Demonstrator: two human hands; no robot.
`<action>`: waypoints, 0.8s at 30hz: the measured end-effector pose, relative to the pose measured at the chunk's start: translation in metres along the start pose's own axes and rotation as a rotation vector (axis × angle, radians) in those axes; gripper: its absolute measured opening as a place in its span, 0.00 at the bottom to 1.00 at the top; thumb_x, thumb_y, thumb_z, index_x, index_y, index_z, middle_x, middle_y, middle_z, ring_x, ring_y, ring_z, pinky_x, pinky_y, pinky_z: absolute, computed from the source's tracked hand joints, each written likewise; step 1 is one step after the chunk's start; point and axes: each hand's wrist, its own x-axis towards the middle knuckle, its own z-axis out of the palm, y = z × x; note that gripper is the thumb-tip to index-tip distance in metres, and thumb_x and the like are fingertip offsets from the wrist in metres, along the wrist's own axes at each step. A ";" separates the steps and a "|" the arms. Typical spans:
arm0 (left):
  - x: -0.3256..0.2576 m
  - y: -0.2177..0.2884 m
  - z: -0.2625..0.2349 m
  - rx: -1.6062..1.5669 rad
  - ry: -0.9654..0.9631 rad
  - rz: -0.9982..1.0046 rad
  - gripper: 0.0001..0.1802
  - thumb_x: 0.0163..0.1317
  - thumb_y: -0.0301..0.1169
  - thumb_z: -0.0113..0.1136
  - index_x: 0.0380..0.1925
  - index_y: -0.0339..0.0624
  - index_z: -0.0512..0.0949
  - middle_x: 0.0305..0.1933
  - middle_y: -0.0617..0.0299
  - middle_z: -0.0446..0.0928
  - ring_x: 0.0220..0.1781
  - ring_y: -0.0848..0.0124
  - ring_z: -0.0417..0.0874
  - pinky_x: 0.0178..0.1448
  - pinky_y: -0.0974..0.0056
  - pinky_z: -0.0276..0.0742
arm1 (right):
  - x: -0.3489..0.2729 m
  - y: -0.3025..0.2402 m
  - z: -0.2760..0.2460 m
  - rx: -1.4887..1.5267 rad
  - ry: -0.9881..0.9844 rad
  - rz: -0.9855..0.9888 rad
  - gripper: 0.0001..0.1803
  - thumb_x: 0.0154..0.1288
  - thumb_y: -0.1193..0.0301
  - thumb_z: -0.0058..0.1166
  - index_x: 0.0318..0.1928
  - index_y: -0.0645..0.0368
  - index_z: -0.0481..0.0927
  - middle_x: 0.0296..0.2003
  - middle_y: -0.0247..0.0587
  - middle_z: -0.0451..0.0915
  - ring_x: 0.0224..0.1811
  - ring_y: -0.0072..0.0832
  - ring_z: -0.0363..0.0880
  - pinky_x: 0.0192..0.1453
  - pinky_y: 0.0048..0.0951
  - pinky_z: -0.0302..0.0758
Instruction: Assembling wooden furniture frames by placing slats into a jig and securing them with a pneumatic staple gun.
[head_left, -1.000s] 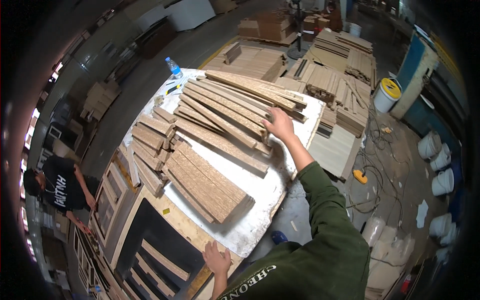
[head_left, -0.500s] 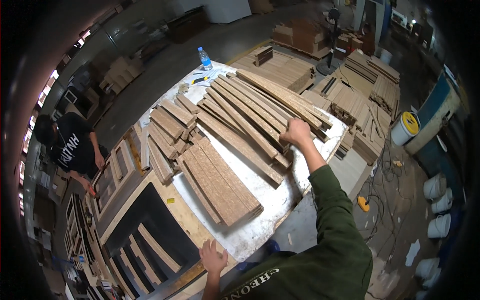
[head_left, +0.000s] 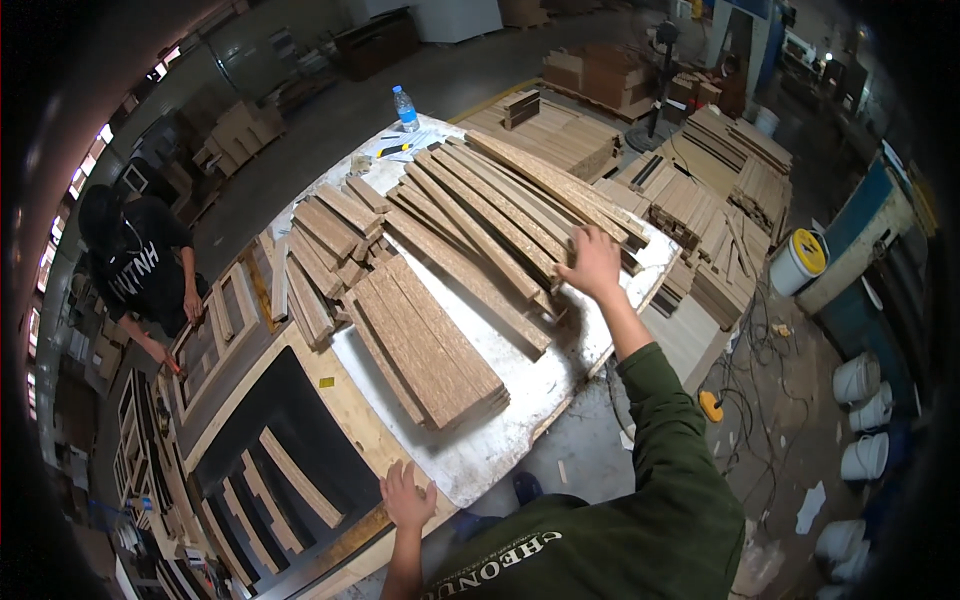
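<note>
Long wooden strips [head_left: 490, 205] lie fanned side by side over the far half of the white-topped table [head_left: 465, 470]. My right hand [head_left: 597, 262] is at their near right ends, fingers curled over the edge of a strip and thumb on its left side; the hand hides part of that grip. Down by the near table edge, my left hand [head_left: 408, 497] rests with its fingers spread, holding nothing. Between the two hands sits a neat stack of shorter wooden boards [head_left: 425, 340]. Short wooden pieces [head_left: 330, 235] are heaped to the left of the strips.
A water bottle [head_left: 405, 108] and a yellow-black utility knife [head_left: 394, 150] are at the table's far end. On the left a black panel [head_left: 290, 450] carries several curved strips; a co-worker [head_left: 140, 265] handles a frame beyond. Board stacks [head_left: 545, 135], cables and white buckets [head_left: 864, 457] stand around.
My view has shifted slightly. My right hand has drawn a little toward me and to the right along the strip ends. My left hand stays at the table edge.
</note>
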 end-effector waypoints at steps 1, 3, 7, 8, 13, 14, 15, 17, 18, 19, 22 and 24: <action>0.000 0.000 -0.001 0.010 -0.001 -0.003 0.34 0.47 0.46 0.63 0.54 0.44 0.70 0.59 0.49 0.67 0.64 0.53 0.65 0.68 0.42 0.54 | 0.000 -0.012 -0.002 0.073 -0.039 -0.003 0.33 0.51 0.56 0.60 0.55 0.60 0.70 0.50 0.49 0.72 0.50 0.43 0.72 0.54 0.41 0.70; 0.000 0.001 -0.003 0.020 0.003 -0.008 0.34 0.46 0.46 0.63 0.54 0.44 0.70 0.59 0.49 0.67 0.64 0.53 0.65 0.67 0.43 0.54 | -0.016 -0.040 0.006 0.272 -0.153 -0.073 0.28 0.53 0.60 0.58 0.53 0.60 0.72 0.45 0.49 0.74 0.49 0.44 0.74 0.50 0.40 0.72; 0.000 0.002 -0.001 0.010 0.016 -0.009 0.34 0.46 0.47 0.63 0.54 0.44 0.71 0.60 0.49 0.67 0.64 0.54 0.65 0.67 0.43 0.55 | -0.032 -0.067 0.062 0.107 -0.031 -0.282 0.21 0.53 0.62 0.57 0.45 0.60 0.75 0.41 0.46 0.76 0.45 0.41 0.76 0.47 0.39 0.75; 0.000 0.005 0.001 0.000 0.005 -0.009 0.34 0.47 0.47 0.63 0.54 0.45 0.71 0.60 0.49 0.67 0.64 0.54 0.65 0.67 0.43 0.55 | -0.031 -0.063 0.091 0.024 -0.003 -0.241 0.19 0.53 0.64 0.57 0.44 0.60 0.75 0.40 0.46 0.76 0.43 0.41 0.77 0.45 0.38 0.75; -0.005 0.001 0.004 0.001 0.025 -0.005 0.34 0.47 0.48 0.62 0.54 0.45 0.70 0.60 0.49 0.67 0.64 0.54 0.65 0.67 0.44 0.55 | -0.032 -0.078 0.082 0.115 -0.052 -0.177 0.17 0.51 0.69 0.58 0.42 0.61 0.74 0.39 0.48 0.75 0.41 0.43 0.77 0.44 0.39 0.77; -0.005 -0.001 0.004 0.000 0.030 -0.015 0.34 0.47 0.48 0.62 0.54 0.45 0.70 0.60 0.49 0.67 0.64 0.54 0.65 0.67 0.44 0.55 | -0.034 -0.083 0.071 0.117 -0.052 -0.188 0.17 0.51 0.69 0.58 0.42 0.61 0.74 0.39 0.48 0.75 0.41 0.43 0.77 0.44 0.39 0.77; -0.005 0.000 0.001 0.012 0.038 -0.004 0.33 0.48 0.47 0.62 0.54 0.44 0.71 0.59 0.49 0.68 0.64 0.54 0.66 0.66 0.45 0.56 | -0.038 -0.089 0.050 0.180 -0.196 -0.123 0.20 0.49 0.67 0.61 0.42 0.62 0.73 0.40 0.50 0.75 0.43 0.45 0.77 0.46 0.40 0.76; -0.004 0.003 -0.002 0.016 0.043 0.007 0.32 0.48 0.45 0.62 0.53 0.43 0.71 0.58 0.48 0.68 0.63 0.53 0.66 0.65 0.46 0.57 | -0.046 -0.088 0.039 0.280 -0.448 -0.028 0.25 0.46 0.63 0.62 0.44 0.61 0.72 0.44 0.54 0.74 0.47 0.51 0.75 0.51 0.44 0.74; -0.002 0.005 -0.004 0.012 0.043 0.013 0.32 0.48 0.46 0.62 0.53 0.43 0.71 0.58 0.48 0.68 0.63 0.53 0.66 0.65 0.46 0.57 | -0.052 -0.083 0.043 0.273 -0.446 -0.026 0.25 0.46 0.63 0.62 0.44 0.61 0.72 0.44 0.54 0.74 0.47 0.51 0.75 0.51 0.44 0.74; -0.001 0.005 -0.004 0.010 0.043 0.018 0.32 0.48 0.46 0.62 0.53 0.43 0.71 0.58 0.48 0.68 0.63 0.53 0.66 0.65 0.46 0.57 | -0.061 -0.081 0.052 0.244 -0.439 -0.020 0.28 0.46 0.62 0.63 0.46 0.61 0.71 0.44 0.54 0.74 0.48 0.51 0.75 0.51 0.44 0.74; -0.001 0.002 -0.003 0.017 0.032 0.008 0.32 0.49 0.46 0.62 0.53 0.42 0.71 0.58 0.47 0.68 0.63 0.53 0.66 0.65 0.46 0.57 | -0.090 -0.082 0.078 0.176 -0.399 -0.053 0.29 0.54 0.60 0.56 0.54 0.61 0.65 0.44 0.56 0.75 0.44 0.52 0.77 0.46 0.45 0.76; 0.000 0.003 -0.003 0.017 0.040 0.014 0.32 0.49 0.46 0.61 0.53 0.42 0.71 0.58 0.47 0.68 0.63 0.53 0.66 0.65 0.47 0.57 | -0.104 -0.082 0.092 0.181 -0.324 0.004 0.26 0.63 0.65 0.44 0.60 0.60 0.60 0.41 0.57 0.76 0.37 0.52 0.79 0.39 0.47 0.77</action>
